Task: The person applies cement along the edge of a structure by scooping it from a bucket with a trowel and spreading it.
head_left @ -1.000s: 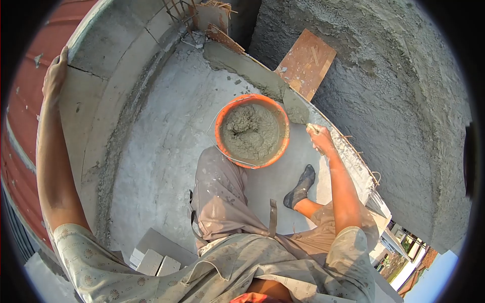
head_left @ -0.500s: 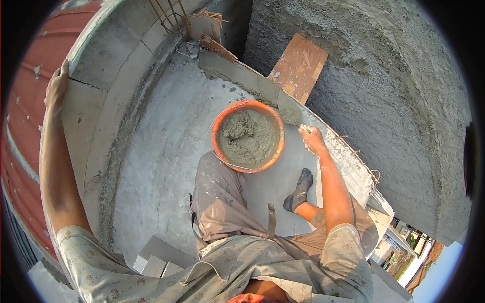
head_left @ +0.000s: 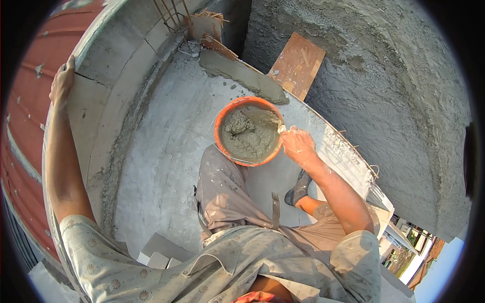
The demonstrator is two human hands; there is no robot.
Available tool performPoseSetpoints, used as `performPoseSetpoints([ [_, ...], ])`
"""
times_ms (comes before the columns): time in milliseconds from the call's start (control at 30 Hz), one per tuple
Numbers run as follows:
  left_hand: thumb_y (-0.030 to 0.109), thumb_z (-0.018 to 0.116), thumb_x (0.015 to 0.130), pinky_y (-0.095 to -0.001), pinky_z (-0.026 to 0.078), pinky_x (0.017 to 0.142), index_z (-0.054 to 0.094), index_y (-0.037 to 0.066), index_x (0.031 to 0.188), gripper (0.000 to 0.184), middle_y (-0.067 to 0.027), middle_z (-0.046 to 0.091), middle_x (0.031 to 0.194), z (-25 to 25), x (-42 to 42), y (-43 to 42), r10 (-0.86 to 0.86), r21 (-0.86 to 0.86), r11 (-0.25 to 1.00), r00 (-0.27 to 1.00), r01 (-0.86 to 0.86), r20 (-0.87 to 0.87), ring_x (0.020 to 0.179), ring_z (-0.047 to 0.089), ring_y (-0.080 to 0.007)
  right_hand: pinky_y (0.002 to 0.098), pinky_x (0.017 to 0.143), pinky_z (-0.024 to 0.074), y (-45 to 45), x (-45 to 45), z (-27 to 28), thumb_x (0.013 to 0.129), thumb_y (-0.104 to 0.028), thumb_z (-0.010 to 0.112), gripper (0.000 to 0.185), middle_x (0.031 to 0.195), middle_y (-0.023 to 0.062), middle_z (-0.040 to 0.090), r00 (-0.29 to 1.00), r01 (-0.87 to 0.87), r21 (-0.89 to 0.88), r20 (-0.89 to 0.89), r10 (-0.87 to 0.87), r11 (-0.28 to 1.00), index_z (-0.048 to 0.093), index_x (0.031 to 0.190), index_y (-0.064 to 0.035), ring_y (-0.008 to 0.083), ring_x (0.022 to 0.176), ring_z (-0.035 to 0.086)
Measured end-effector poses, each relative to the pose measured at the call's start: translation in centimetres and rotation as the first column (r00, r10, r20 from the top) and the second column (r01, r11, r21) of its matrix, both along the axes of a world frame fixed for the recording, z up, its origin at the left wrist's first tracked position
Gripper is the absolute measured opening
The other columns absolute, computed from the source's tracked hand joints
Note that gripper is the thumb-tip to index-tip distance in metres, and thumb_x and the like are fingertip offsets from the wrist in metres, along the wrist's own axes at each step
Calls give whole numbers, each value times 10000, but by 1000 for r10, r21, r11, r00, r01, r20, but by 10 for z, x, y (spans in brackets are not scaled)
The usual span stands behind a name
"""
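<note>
My right hand (head_left: 299, 146) is closed round the handle of a trowel, at the right rim of an orange bucket (head_left: 217, 135). The trowel's blade (head_left: 263, 118) dips into the wet grey mortar (head_left: 247, 139) inside the bucket and is partly coated by it. At the upper left, my left hand (head_left: 61, 83) grips the top edge of a grey block wall (head_left: 87, 113); its fingertips are partly hidden. A band of fresh mortar (head_left: 242, 76) lies along the slab's far edge, just beyond the bucket.
A wooden board (head_left: 298, 63) juts out past the slab edge, below a rough plastered wall (head_left: 384, 101). Rebar rods (head_left: 169, 14) stand at the top. Grey blocks (head_left: 160, 255) lie by my left side. Red roofing (head_left: 30, 116) runs outside the wall.
My right hand has moved left and slightly down, taking the trowel from the mortar band at the edge into the bucket. The left hand stays on the wall.
</note>
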State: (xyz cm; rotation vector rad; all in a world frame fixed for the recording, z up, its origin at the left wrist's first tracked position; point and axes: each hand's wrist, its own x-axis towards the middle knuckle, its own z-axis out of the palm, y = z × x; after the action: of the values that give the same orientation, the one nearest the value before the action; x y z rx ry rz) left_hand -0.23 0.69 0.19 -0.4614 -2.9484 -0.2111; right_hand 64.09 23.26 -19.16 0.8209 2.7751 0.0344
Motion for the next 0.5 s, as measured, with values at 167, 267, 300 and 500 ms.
performPoseSetpoints([
  [167, 763, 305, 921, -510, 295, 1159, 496, 204, 1493, 821, -120, 510, 1511, -5, -11, -1, 17, -18, 1000, 1000, -18, -11, 1432, 431, -322, 375, 581, 535, -3, 22, -54, 929, -232, 582, 212, 755, 117, 701, 995, 12, -521, -75, -60, 853, 711, 922, -64, 222, 656, 694],
  [267, 754, 300, 931, -510, 290, 1162, 502, 207, 1488, 806, -124, 519, 1502, -2, -9, -4, 9, -21, 1000, 1000, -9, 4, 1428, 436, -320, 324, 523, 503, 6, 33, -18, 932, -284, 623, 250, 697, 59, 670, 887, 340, -840, 137, -440, 423, 751, 997, -79, 149, 566, 620],
  [300, 751, 299, 934, -509, 291, 1161, 504, 208, 1486, 801, -125, 523, 1497, -2, -9, -5, 6, -13, 1000, 1000, -6, 9, 1424, 439, -320, 292, 503, 476, 4, 34, -12, 908, -307, 691, 295, 637, 17, 593, 841, 376, -858, 159, -516, 349, 762, 1104, -98, 105, 533, 544],
  [500, 744, 301, 944, -508, 299, 1155, 512, 209, 1477, 784, -128, 536, 1482, -1, -5, -3, -5, -16, 1000, 1000, 5, 24, 1408, 455, -325, 269, 484, 451, 6, 62, -3, 881, -222, 740, 349, 705, 12, 623, 726, 205, -972, 70, -684, 118, 727, 1176, -34, 85, 525, 533],
])
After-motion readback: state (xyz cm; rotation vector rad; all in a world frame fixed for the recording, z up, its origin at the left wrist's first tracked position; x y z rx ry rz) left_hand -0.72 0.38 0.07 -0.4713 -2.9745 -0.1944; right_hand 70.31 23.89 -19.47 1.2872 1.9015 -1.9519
